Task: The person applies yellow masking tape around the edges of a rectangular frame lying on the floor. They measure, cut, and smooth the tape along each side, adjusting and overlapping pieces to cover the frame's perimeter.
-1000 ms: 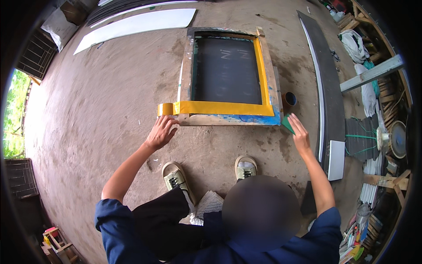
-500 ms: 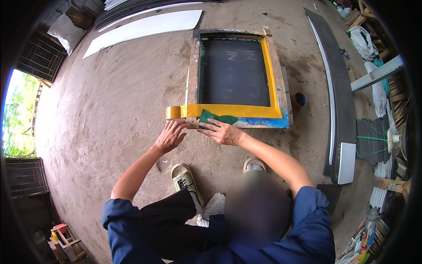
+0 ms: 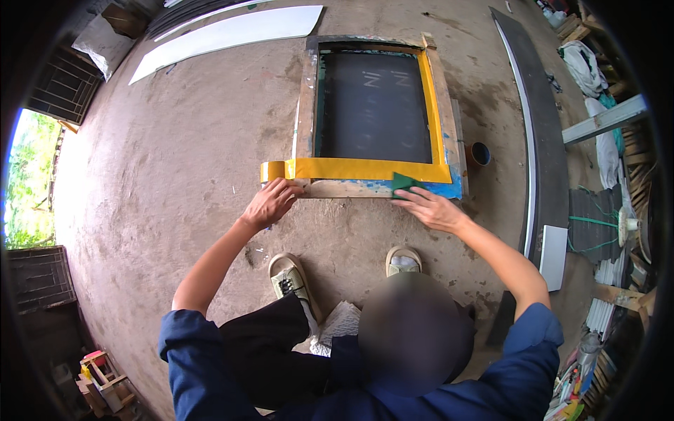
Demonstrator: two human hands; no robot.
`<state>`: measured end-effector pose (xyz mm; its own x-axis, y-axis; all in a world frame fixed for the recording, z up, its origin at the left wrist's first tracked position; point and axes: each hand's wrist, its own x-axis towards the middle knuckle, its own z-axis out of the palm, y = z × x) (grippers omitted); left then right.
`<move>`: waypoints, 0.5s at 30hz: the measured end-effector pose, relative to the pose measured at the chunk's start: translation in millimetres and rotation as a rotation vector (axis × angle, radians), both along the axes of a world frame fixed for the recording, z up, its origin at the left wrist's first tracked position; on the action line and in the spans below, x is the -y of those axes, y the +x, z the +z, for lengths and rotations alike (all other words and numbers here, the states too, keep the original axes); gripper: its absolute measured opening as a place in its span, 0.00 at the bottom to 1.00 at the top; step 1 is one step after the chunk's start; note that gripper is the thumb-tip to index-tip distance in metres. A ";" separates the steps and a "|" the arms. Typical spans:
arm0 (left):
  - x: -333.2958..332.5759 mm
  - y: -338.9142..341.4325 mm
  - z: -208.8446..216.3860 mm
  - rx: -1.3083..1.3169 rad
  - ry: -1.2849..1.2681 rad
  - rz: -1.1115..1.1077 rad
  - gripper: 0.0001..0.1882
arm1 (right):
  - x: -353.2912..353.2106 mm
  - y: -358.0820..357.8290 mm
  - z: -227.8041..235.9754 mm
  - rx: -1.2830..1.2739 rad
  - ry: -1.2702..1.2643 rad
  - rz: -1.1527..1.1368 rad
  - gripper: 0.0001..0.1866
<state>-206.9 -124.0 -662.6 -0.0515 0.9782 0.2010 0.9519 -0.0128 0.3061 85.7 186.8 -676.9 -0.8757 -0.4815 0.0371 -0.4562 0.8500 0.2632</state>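
Note:
A wooden screen frame [image 3: 306, 119] with dark mesh [image 3: 372, 105] lies on the floor in front of me. Yellow tape [image 3: 372, 169] runs along its near inner edge, and another strip goes up its right side. The tape roll [image 3: 272, 171] stands at the near left corner, still joined to the near strip. My left hand [image 3: 270, 203] is closed at that corner, just below the roll, its fingertips partly hidden. With closed fingers my right hand [image 3: 434, 209] presses a green flat piece [image 3: 405, 184] against the near bar, beside the tape's right half.
A dark cup [image 3: 479, 154] stands right of the frame. Long dark and white panels [image 3: 526, 126] lie farther right, a white panel [image 3: 232, 38] at the far left. My sandalled feet [image 3: 296, 284] are close to the frame. Cluttered shelving [image 3: 632, 175] lines the right side.
My right hand has slid rightward along the near bar with the green piece. My left hand has shifted slightly onto the frame's corner, its fingers more bent.

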 end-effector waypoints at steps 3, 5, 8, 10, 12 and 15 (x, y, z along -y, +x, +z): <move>2.6 -0.5 -2.6 0.020 -0.011 0.002 0.15 | -30.0 55.3 23.8 0.071 0.049 -0.162 0.23; 3.7 -0.9 -5.4 0.004 -0.021 0.020 0.16 | -43.5 87.0 43.8 0.025 -0.021 -0.290 0.24; 3.2 -1.2 -9.3 0.006 -0.028 0.025 0.17 | -45.2 105.6 64.5 -0.061 -0.066 -0.348 0.25; 2.9 -0.7 -9.1 -0.003 -0.028 0.028 0.18 | -28.9 85.3 63.0 -0.088 -0.154 -0.267 0.25; 2.5 -2.4 -4.9 0.001 -0.043 0.004 0.19 | 0.1 42.3 49.8 -0.183 -0.229 -0.141 0.24; 3.5 -2.3 3.4 -0.029 -0.062 -0.026 0.16 | 48.9 -37.5 21.3 -0.269 -0.248 0.034 0.23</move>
